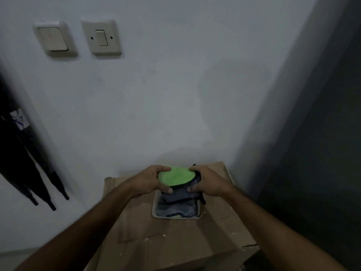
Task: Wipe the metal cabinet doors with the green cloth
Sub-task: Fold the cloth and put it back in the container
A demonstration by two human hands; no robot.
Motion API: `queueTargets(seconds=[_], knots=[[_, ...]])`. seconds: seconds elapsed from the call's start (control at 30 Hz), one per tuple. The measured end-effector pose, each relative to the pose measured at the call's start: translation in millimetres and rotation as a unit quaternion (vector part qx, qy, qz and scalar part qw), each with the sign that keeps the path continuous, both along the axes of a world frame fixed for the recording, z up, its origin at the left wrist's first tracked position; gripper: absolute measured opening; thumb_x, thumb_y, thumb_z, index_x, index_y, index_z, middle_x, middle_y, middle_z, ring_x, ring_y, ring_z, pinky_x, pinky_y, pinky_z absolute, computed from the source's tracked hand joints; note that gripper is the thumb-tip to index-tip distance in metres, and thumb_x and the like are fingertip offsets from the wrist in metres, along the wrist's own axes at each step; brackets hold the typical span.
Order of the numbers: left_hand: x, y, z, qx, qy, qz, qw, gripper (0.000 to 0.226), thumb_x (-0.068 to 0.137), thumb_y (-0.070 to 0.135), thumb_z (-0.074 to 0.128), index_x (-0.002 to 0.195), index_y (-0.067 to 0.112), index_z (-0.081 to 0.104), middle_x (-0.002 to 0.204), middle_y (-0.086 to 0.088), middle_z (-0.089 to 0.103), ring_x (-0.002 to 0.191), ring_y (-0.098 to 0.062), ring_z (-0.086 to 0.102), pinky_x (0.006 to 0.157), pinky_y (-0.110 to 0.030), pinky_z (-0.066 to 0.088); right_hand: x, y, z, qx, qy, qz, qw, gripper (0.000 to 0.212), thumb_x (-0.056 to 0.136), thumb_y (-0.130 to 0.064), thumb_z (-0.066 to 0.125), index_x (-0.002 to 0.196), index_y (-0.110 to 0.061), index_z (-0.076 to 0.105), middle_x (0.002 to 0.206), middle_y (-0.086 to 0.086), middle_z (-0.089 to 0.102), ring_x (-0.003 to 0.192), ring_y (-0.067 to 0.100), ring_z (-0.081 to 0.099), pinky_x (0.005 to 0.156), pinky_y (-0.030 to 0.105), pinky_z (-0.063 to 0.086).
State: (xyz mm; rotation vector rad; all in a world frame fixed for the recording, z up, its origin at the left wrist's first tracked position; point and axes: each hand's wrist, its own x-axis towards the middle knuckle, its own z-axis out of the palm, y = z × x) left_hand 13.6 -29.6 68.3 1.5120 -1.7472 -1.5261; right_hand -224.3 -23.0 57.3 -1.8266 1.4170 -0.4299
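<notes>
A folded green cloth (176, 176) with a grey underside and dark edging is held just above a small white tray (154, 209) on a cardboard box (175, 241). My left hand (151, 181) grips the cloth's left edge, thumb underneath and fingers curled over the top. At the cloth's right edge, my right hand (207, 182) grips it the same way. More grey cloth lies in the tray below. A dark vertical surface (320, 133), possibly the metal cabinet, fills the right side.
Two wall switches (77, 37) sit on the pale wall at upper left. Dark folded umbrellas (29, 165) hang at the left edge. The cardboard box stands against the wall, close to the dark surface on the right.
</notes>
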Motion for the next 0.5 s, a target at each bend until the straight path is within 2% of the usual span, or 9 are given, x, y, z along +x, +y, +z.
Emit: queueTargets(seconds=[0.07, 0.13, 0.2, 0.23, 0.3, 0.33, 0.4, 0.43, 0.5], knots=[[5, -5, 0, -0.062, -0.081, -0.053, 0.993, 0.069, 0.064, 0.01, 0.093, 0.126, 0.013, 0.061, 0.118, 0.002, 0.064, 0.109, -0.013, 0.062, 0.094, -0.034, 0.056, -4, -4, 1, -0.061, 0.044, 0.018, 0.997, 0.043, 0.076, -0.018, 0.084, 0.115, -0.007, 0.068, 0.108, 0.005, 0.066, 0.097, 0.018, 0.06, 0.073, 0.024, 0.042], [8, -8, 2, -0.133, -0.129, -0.081, 0.979, 0.04, 0.073, 0.01, 0.087, 0.109, 0.011, 0.071, 0.098, 0.003, 0.069, 0.085, -0.001, 0.064, 0.078, -0.025, 0.055, -10, -6, 4, -0.074, 0.053, 0.018, 0.996, 0.032, 0.08, -0.025, 0.081, 0.106, -0.009, 0.071, 0.096, 0.002, 0.067, 0.085, 0.014, 0.06, 0.064, 0.023, 0.039], [9, -9, 6, -0.167, -0.139, -0.07, 0.974, 0.019, 0.08, 0.013, 0.082, 0.097, 0.011, 0.074, 0.09, -0.004, 0.07, 0.079, -0.009, 0.063, 0.071, -0.029, 0.05, -15, -5, 10, -0.06, 0.018, 0.029, 0.998, 0.025, 0.083, -0.028, 0.08, 0.101, -0.011, 0.074, 0.084, -0.007, 0.067, 0.074, 0.006, 0.062, 0.059, 0.017, 0.042], [9, -9, 8, -0.16, -0.128, -0.055, 0.977, 0.017, 0.081, 0.014, 0.081, 0.095, 0.006, 0.074, 0.09, -0.008, 0.069, 0.081, -0.015, 0.063, 0.07, -0.03, 0.048, -16, -3, 12, -0.047, -0.008, 0.027, 0.998, 0.023, 0.084, -0.027, 0.079, 0.1, -0.011, 0.075, 0.081, -0.012, 0.065, 0.071, -0.001, 0.062, 0.06, 0.012, 0.043], [9, -7, 7, -0.083, -0.047, -0.002, 0.995, 0.03, 0.077, 0.019, 0.079, 0.098, -0.002, 0.073, 0.092, -0.011, 0.068, 0.085, -0.02, 0.062, 0.074, -0.029, 0.045, -15, 1, 13, 0.012, -0.095, 0.007, 0.995, 0.02, 0.087, -0.02, 0.077, 0.104, -0.012, 0.075, 0.084, -0.015, 0.069, 0.072, -0.006, 0.065, 0.064, 0.01, 0.048], [7, -6, 3, -0.025, 0.018, 0.034, 0.999, 0.035, 0.076, 0.021, 0.077, 0.101, -0.004, 0.072, 0.095, -0.011, 0.07, 0.088, -0.022, 0.063, 0.078, -0.03, 0.047, -15, 1, 10, 0.048, -0.149, -0.013, 0.988, 0.019, 0.087, -0.016, 0.076, 0.105, -0.012, 0.074, 0.086, -0.012, 0.073, 0.076, -0.003, 0.068, 0.068, 0.014, 0.052], [0, -1, -3, 0.065, 0.126, 0.099, 0.985, 0.025, 0.086, 0.012, 0.067, 0.108, 0.0, 0.071, 0.103, -0.013, 0.072, 0.093, -0.025, 0.067, 0.084, -0.035, 0.053, -14, 2, 2, 0.092, -0.228, -0.062, 0.967, 0.022, 0.086, -0.012, 0.076, 0.108, -0.009, 0.071, 0.092, -0.001, 0.076, 0.086, 0.013, 0.072, 0.077, 0.027, 0.059], [-2, 0, -7, 0.085, 0.147, 0.116, 0.979, 0.022, 0.092, 0.008, 0.061, 0.112, 0.004, 0.069, 0.107, -0.014, 0.072, 0.094, -0.026, 0.068, 0.085, -0.037, 0.055, -12, 3, -1, 0.104, -0.254, -0.084, 0.958, 0.026, 0.086, -0.013, 0.077, 0.11, -0.008, 0.069, 0.098, 0.005, 0.076, 0.089, 0.02, 0.072, 0.078, 0.032, 0.06], [-4, 3, -17, 0.097, 0.165, 0.123, 0.974, 0.023, 0.096, 0.005, 0.057, 0.117, 0.008, 0.065, 0.109, -0.013, 0.073, 0.093, -0.025, 0.07, 0.082, -0.038, 0.059, -11, 5, -9, 0.124, -0.282, -0.11, 0.945, 0.03, 0.087, -0.017, 0.076, 0.114, -0.01, 0.065, 0.105, 0.01, 0.073, 0.094, 0.024, 0.071, 0.073, 0.032, 0.059]])
